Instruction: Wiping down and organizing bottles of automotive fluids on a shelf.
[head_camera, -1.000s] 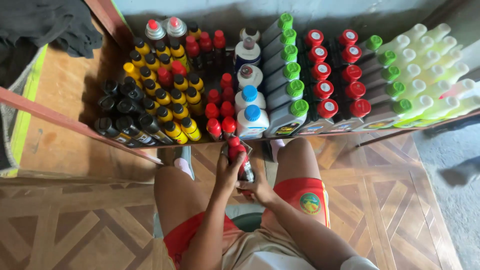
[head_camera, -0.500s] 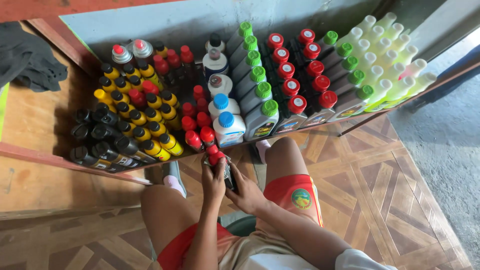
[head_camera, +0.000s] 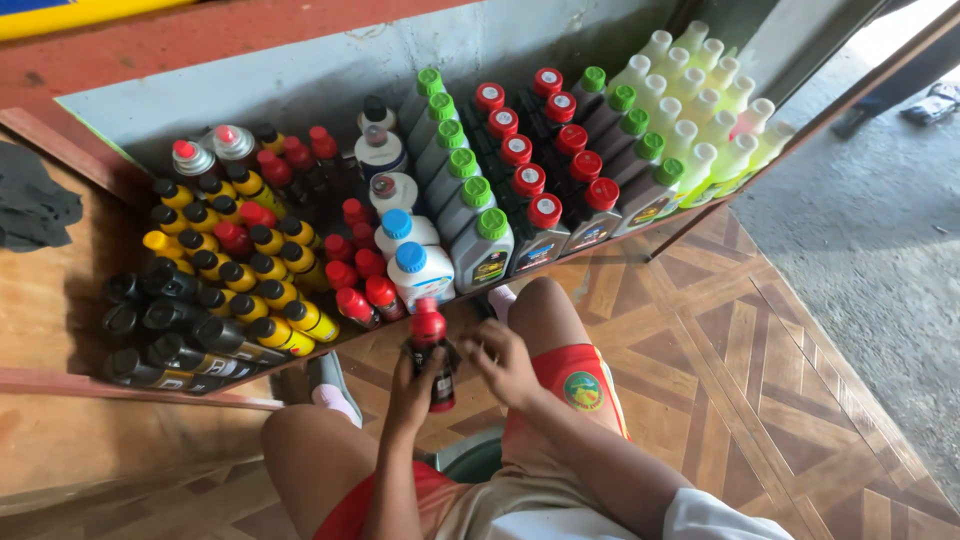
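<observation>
Now lower than before, red-capped bottle (head_camera: 430, 352), left hand (head_camera: 415, 385) fingers clamped on it, right hand (head_camera: 503, 360) fingers loosely curled beside.

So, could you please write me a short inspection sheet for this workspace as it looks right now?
Surface: low shelf with a pale back wall, packed with bottles; patterned tile floor in front.
Job's things: small dark bottle with a red cap, held upright just in front of the shelf.
Clutter: rows of yellow-capped bottles, red-capped bottles, white bottles with blue caps, grey bottles with green caps, pale bottles.
Grippers: left hand grips the small bottle; right hand touches its side.
Cables: nothing seen.
Surroundings: dark cloth at left; concrete ground at right.
</observation>
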